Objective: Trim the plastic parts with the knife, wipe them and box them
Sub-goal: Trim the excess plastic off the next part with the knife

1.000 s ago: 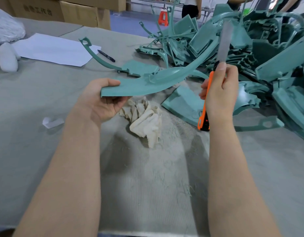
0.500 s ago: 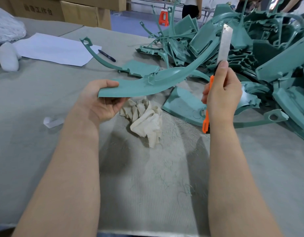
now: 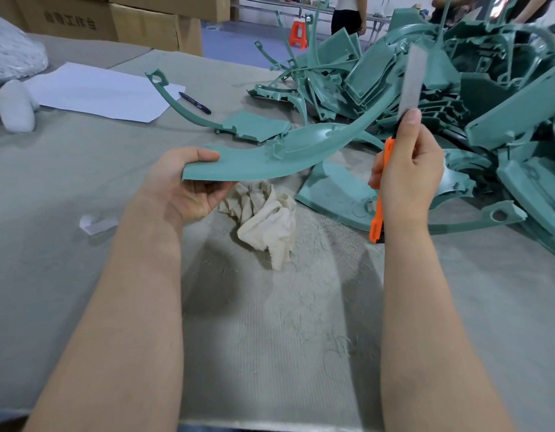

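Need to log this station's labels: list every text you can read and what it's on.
"工作台": last characters of the dark print on the cardboard box; those before them are too blurred to read.
Pen: any marking is too small to read.
Sheet of paper, utility knife: no text shows.

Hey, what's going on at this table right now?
The left hand holds one end of a long curved green plastic part above the table; the right hand grips an orange utility knife, blade pointing up beside it. A crumpled rag lies beneath, and a heap of similar parts sits at right.
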